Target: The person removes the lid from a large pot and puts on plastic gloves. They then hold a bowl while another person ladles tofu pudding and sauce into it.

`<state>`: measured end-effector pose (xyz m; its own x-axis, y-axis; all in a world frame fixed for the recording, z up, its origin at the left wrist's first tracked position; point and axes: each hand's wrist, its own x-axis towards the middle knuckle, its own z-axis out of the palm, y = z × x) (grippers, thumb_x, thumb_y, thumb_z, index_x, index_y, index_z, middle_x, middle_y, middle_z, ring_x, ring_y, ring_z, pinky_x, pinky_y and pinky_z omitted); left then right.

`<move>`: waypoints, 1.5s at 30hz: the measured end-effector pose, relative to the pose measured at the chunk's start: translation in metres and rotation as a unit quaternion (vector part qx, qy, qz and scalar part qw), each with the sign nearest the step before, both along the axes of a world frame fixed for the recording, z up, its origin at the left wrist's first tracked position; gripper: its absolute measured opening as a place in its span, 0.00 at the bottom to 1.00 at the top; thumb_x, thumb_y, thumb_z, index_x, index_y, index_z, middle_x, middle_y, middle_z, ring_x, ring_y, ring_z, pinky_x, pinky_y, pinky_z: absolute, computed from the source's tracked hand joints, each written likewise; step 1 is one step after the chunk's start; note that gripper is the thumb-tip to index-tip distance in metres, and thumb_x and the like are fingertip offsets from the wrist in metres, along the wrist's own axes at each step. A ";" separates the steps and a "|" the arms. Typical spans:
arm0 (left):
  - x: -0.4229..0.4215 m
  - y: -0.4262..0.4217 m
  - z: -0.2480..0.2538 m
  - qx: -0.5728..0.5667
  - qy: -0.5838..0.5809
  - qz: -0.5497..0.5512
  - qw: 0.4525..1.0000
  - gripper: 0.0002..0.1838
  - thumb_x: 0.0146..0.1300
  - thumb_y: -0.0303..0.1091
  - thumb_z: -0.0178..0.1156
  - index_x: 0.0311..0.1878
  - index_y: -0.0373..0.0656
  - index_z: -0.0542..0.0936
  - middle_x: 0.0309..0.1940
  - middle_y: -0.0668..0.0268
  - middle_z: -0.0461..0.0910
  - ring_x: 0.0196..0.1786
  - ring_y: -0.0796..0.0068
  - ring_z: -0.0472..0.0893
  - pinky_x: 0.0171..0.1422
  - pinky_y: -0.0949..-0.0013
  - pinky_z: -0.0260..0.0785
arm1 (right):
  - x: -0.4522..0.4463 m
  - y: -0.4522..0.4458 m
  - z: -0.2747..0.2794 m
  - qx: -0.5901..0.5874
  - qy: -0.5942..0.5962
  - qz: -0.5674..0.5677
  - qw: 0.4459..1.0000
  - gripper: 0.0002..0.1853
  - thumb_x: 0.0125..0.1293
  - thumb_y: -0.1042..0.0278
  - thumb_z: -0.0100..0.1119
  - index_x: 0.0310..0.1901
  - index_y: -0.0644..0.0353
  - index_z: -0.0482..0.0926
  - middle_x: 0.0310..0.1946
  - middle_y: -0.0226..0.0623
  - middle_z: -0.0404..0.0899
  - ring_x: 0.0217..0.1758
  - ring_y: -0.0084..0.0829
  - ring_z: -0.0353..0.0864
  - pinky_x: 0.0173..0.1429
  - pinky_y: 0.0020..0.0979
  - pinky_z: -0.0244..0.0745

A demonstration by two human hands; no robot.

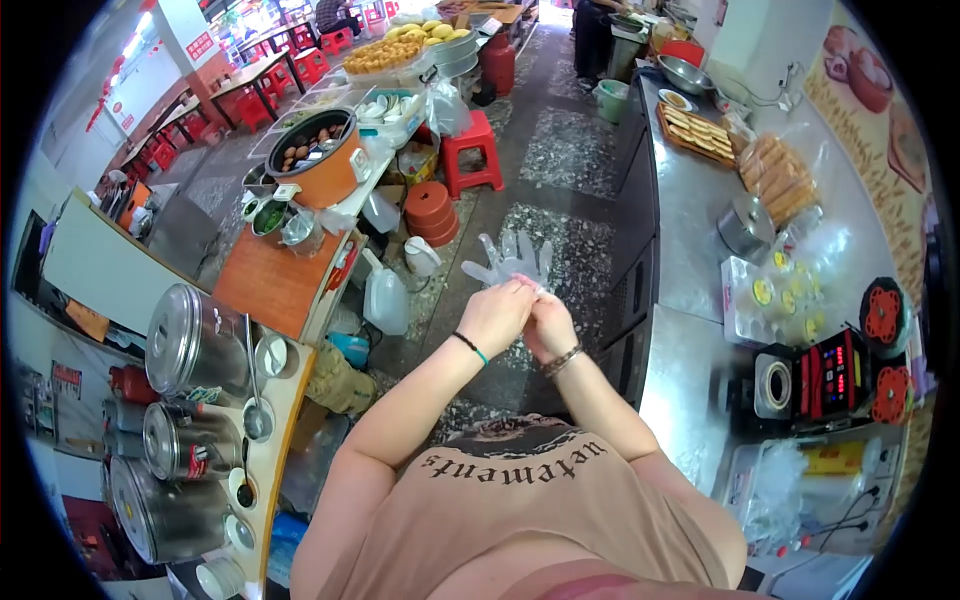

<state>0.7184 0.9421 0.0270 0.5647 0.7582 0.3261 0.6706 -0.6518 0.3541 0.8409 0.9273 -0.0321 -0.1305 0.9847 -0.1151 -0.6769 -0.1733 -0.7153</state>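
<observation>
Both hands meet in front of the body at the middle of the view. A clear plastic glove (512,256) spreads out beyond them, its fingers pointing away. My left hand (497,318), with a black and a green band at the wrist, pinches the glove's cuff. Close against it, my right hand (549,326), with a beaded bracelet, also has its fingers closed at the cuff. The two hands touch, and their fingertips are partly hidden.
On the left stand lidded steel pots (198,340) and an orange pot of eggs (318,160). A red stool (472,150) and a white jug (386,298) are on the floor. The steel counter (690,360) at right holds bread, cups and a red-lit machine (838,380).
</observation>
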 end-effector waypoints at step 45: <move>-0.004 -0.001 -0.004 -0.098 -0.131 0.119 0.979 0.11 0.56 0.32 0.57 0.38 0.37 0.69 0.32 0.51 0.78 0.38 0.48 0.80 0.42 0.49 0.70 | -0.024 0.036 0.022 0.015 0.109 0.110 0.988 0.34 0.74 0.43 0.36 0.72 0.57 0.51 0.70 0.45 0.56 0.72 0.42 0.57 0.74 0.46 0.54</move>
<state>0.7143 0.9409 0.0234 0.2814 0.9204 0.2714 0.6648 -0.3910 0.6366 0.8166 0.9630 -0.0098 -0.3595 0.9326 -0.0315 -0.7639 -0.3135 -0.5641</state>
